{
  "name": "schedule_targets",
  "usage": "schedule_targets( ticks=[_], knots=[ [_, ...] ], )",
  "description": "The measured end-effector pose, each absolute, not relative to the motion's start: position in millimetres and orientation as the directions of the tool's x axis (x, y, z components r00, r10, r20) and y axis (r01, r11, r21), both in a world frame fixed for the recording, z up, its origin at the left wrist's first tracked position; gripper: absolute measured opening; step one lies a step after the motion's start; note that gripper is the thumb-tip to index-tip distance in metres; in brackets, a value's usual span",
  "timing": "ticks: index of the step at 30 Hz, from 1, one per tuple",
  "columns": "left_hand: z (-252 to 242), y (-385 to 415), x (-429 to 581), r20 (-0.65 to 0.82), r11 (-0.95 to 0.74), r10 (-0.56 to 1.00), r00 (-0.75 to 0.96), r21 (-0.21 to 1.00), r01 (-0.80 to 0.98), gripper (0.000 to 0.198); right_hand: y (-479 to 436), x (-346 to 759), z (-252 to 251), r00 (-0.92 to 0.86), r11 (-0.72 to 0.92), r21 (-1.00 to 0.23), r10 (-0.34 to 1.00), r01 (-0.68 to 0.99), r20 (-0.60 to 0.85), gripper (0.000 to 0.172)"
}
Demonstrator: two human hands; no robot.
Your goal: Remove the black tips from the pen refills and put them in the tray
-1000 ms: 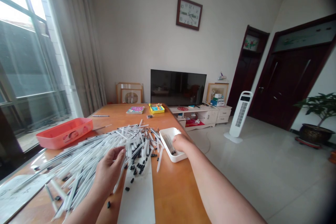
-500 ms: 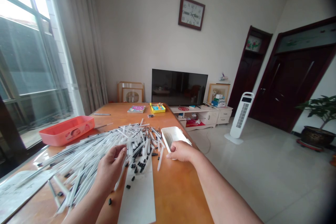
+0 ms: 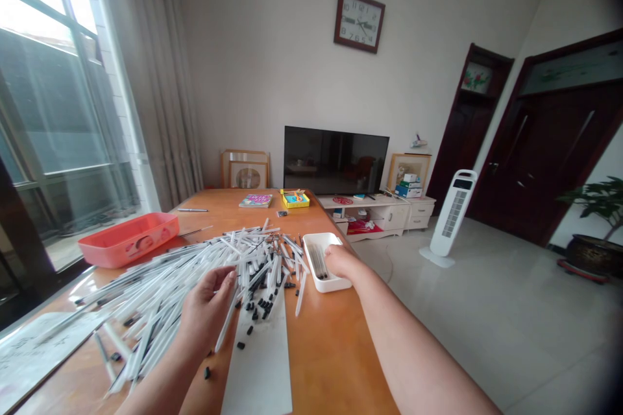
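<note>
My left hand (image 3: 210, 295) is over the pile of white plastic tubes (image 3: 170, 285), thumb and fingers pinched together. Whatever the pinch may hold is too small to make out. My right hand (image 3: 342, 262) reaches into the white tray (image 3: 332, 284) from the right, its fingers curled down inside. Thin dark-tipped rods (image 3: 318, 262) lie lengthwise in the tray beside these fingers, and the fingertips are hidden. Between the hands, small black caps (image 3: 263, 303) are scattered over the tubes and a white sheet (image 3: 260, 363).
A pink plastic box (image 3: 129, 243) stands at the table's left edge. Farther back are a pen (image 3: 193, 210), a colourful booklet (image 3: 256, 201) and a yellow box (image 3: 294, 200). The table's right edge runs close by the tray. A paper sheet (image 3: 39, 353) lies front left.
My right hand has moved from the tray's near edge up and into the tray, uncovering the rods' dark ends. My left hand stays almost where it was. The view has shifted slightly.
</note>
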State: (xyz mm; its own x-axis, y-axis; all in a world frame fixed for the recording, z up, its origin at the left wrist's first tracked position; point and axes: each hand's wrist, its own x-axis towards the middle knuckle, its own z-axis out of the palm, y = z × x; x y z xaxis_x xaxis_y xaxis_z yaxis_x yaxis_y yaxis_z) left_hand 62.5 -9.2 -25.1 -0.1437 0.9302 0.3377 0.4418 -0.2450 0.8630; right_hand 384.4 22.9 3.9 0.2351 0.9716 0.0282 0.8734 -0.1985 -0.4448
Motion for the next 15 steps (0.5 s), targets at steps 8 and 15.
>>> schedule_targets(
  ticks=[8, 15],
  knots=[
    [-17, -11, 60, 0.318, -0.224, 0.930, -0.185, 0.887, 0.403, 0.048, 37, 378, -3, 0.205, -0.226, -0.415, 0.974, 0.881, -0.095, 0.015],
    [-20, -7, 56, 0.309, -0.228, 0.930, -0.197, 0.908, 0.351, 0.052, 29, 374, 4, 0.234, -0.240, -0.401, 0.970, 0.884, -0.065, 0.016]
  ],
)
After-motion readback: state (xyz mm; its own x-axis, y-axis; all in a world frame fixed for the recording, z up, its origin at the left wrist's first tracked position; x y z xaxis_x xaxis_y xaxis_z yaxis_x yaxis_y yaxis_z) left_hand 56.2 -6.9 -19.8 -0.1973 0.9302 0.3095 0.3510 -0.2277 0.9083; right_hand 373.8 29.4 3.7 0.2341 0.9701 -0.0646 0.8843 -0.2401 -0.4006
